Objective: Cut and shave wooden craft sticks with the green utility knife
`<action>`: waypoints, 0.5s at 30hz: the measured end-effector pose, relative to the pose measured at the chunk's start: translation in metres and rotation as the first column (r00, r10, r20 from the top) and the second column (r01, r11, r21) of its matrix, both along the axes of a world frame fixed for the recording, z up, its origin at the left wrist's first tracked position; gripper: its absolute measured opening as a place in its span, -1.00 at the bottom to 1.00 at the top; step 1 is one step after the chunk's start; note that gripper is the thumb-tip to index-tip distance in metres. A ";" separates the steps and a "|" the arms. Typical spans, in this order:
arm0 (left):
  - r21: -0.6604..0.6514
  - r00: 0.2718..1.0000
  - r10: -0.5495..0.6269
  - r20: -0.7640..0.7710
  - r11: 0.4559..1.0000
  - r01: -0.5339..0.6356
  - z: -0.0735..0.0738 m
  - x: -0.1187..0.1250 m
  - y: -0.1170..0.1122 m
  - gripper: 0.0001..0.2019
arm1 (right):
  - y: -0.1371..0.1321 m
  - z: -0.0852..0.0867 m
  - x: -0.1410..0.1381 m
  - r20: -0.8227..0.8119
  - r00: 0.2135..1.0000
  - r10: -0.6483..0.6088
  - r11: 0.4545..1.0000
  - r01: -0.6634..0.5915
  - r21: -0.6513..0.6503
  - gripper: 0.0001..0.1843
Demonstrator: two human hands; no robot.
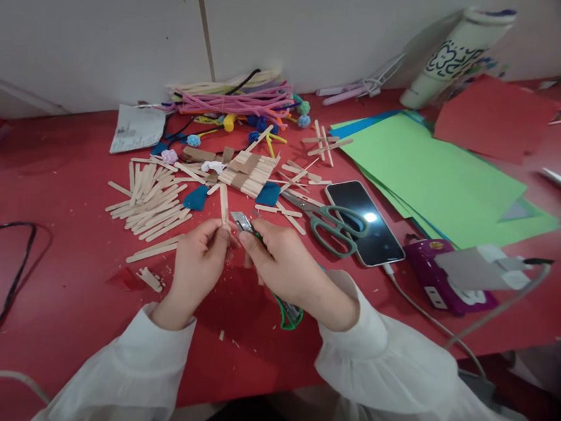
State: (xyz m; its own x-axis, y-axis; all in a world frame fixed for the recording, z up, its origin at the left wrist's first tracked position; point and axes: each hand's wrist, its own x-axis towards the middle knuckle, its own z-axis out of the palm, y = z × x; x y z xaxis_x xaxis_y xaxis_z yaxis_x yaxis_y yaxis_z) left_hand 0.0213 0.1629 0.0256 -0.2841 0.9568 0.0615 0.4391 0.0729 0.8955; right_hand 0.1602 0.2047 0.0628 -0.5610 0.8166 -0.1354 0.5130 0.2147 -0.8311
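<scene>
Pinched between the fingers of my left hand [200, 259] is a wooden craft stick [224, 202], pointing away from me. My right hand [288, 260] grips a utility knife [243, 221] with a green handle; its blade end is close beside the stick. Whether blade and stick touch, I cannot tell. Just beyond my hands lies a raft of craft sticks [247, 175] joined with brown strips. A loose pile of craft sticks [148, 202] spreads to the left. Small wood scraps [151, 279] lie near my left wrist.
Green-handled scissors [335, 232] overlap a phone [365, 224] on the right. Green paper sheets [441, 172], a purple power block [444, 277] and a tumbler [453, 58] stand further right. Pink pipe cleaners [235, 102] lie along the wall. A black cable [16, 285] curves at left.
</scene>
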 end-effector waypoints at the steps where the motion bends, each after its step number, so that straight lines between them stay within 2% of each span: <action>1: -0.006 0.999 0.015 0.031 1.000 -0.015 0.000 0.000 0.001 -0.79 | -0.001 0.000 -0.001 0.001 1.000 0.011 1.000 -0.011 0.004 -0.74; 4: -0.012 0.998 0.037 0.055 0.999 -0.037 0.001 -0.001 0.001 -0.79 | -0.003 -0.003 -0.002 0.003 1.000 0.020 1.000 -0.020 0.016 -0.74; 15: 0.027 1.000 0.005 0.005 1.000 -0.005 -0.004 0.001 -0.001 -0.79 | -0.004 -0.005 -0.003 0.010 1.000 0.014 0.999 -0.014 0.033 -0.75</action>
State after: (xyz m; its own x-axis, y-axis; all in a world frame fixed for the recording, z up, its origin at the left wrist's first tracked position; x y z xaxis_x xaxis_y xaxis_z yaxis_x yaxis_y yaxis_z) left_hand 0.0227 0.1615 0.0221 -0.2894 0.9533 0.0863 0.4345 0.0505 0.8993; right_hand 0.1572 0.2008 0.0582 -0.5714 0.8127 -0.1141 0.5177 0.2490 -0.8185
